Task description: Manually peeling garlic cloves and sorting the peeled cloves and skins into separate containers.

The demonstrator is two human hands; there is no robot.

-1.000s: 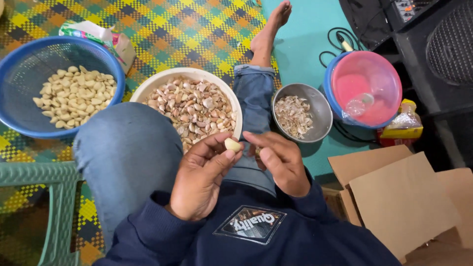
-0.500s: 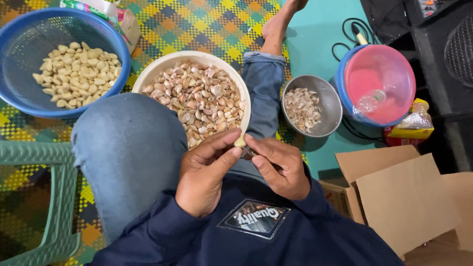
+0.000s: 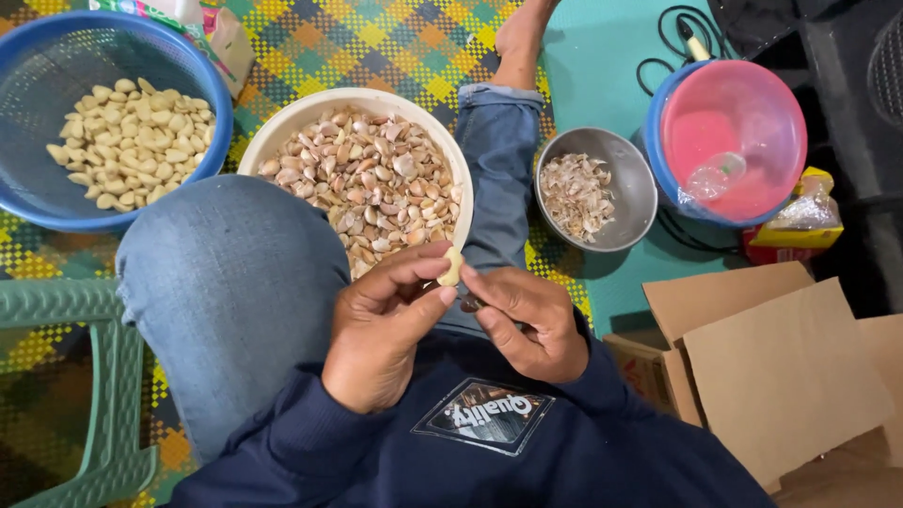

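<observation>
Your left hand (image 3: pixel 381 329) pinches a garlic clove (image 3: pixel 452 266) by its sides above the cream bowl (image 3: pixel 282 127); your right hand (image 3: pixel 527 320) grips a small blade. The clove looks light, firm, likely slick when peeled

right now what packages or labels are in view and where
Crinkled yellow and red plastic packet: far right, beside the pink-lidded tub.
Green and white printed pack: top left, behind the blue basket.
Open brown cardboard box: lower right.
Dark diamond-shaped chest patch: on the navy sweatshirt.
</observation>
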